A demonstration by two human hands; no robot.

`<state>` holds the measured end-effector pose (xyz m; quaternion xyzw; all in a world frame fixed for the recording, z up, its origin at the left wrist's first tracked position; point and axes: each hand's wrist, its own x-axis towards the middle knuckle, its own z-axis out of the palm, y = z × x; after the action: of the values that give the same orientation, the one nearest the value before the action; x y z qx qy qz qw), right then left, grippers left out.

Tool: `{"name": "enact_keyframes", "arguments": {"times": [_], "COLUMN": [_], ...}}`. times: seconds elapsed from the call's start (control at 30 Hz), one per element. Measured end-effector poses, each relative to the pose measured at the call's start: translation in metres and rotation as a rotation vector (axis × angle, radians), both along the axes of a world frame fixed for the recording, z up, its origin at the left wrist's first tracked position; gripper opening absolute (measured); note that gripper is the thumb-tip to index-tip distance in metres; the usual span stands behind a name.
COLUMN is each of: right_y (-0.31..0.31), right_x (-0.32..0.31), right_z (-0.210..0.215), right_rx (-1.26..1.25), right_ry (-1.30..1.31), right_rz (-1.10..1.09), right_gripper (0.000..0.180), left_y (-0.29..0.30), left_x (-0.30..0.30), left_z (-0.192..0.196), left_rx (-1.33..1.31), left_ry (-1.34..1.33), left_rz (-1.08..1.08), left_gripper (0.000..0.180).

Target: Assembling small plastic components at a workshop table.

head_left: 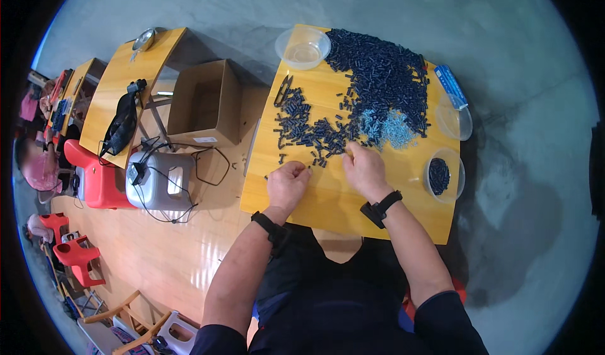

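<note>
Both my hands are over the near part of a yellow wooden table [403,213]. My left hand [288,186] is closed in a fist-like pinch near the front left; whatever its fingers hold is hidden. The fingers of my right hand [366,171] are pinched together at the edge of a loose spread of small dark cylindrical pieces [324,134], and what they grip is too small to make out. Just beyond my right hand lies a heap of tiny light blue pieces [397,130]. Behind it spreads a large pile of dark cylindrical pieces [378,62].
A clear plastic bowl [303,47] stands at the far left corner, near a black tweezers-like tool [283,91]. On the right are another clear bowl [455,117], a blue box [450,85], and a bowl [458,182] with dark pieces. Left stands a cardboard box [205,103].
</note>
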<state>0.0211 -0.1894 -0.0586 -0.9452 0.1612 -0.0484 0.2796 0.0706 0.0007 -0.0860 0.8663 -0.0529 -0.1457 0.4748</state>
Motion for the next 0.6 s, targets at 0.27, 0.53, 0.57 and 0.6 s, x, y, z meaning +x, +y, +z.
{"name": "enact_keyframes", "arguments": {"times": [0.27, 0.53, 0.57, 0.6], "right_y": [-0.003, 0.001, 0.001, 0.001], "right_x": [0.017, 0.023, 0.023, 0.023], "right_z": [-0.001, 0.006, 0.005, 0.002], "right_rx": [-0.070, -0.133, -0.145, -0.145], "right_ry": [0.006, 0.014, 0.035, 0.038], "right_rz": [0.048, 0.049, 0.039, 0.040], "right_gripper": [0.015, 0.016, 0.016, 0.016], "left_y": [-0.001, -0.001, -0.001, -0.001], "left_x": [0.001, 0.002, 0.001, 0.000], "left_z": [0.002, 0.005, 0.004, 0.003], "left_rx": [-0.003, -0.009, -0.011, -0.012], "left_ry": [-0.004, -0.038, -0.032, -0.027], "left_rz": [0.007, -0.002, -0.001, 0.000], "left_gripper": [0.020, 0.018, 0.017, 0.017]}}
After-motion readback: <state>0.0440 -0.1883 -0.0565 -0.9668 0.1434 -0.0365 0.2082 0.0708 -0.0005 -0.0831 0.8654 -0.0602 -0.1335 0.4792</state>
